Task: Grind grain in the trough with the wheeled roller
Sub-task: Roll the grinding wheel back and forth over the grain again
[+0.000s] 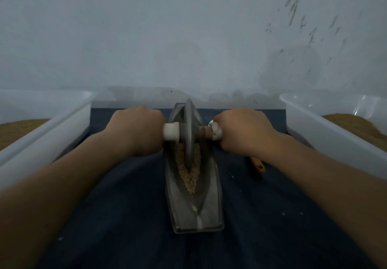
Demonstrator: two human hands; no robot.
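Note:
A grey boat-shaped metal trough (pixel 209 201) lies lengthwise on dark blue cloth, pointing away from me. Its grey disc wheel (pixel 190 134) stands upright in the groove near the far end, on an axle with white end caps (pixel 171 134). My left hand (pixel 136 129) is closed around the left handle and my right hand (pixel 243 131) around the right handle. Tan crushed grain (pixel 189 174) lies in a V along the groove just behind the wheel. The trough's near end holds only pale dust.
A white plastic tub (pixel 41 134) with brown grain stands at the left, and another tub (pixel 335 130) with grain at the right. A yellow wooden handle (pixel 258 165) lies on the cloth under my right wrist. A pale wall rises close behind.

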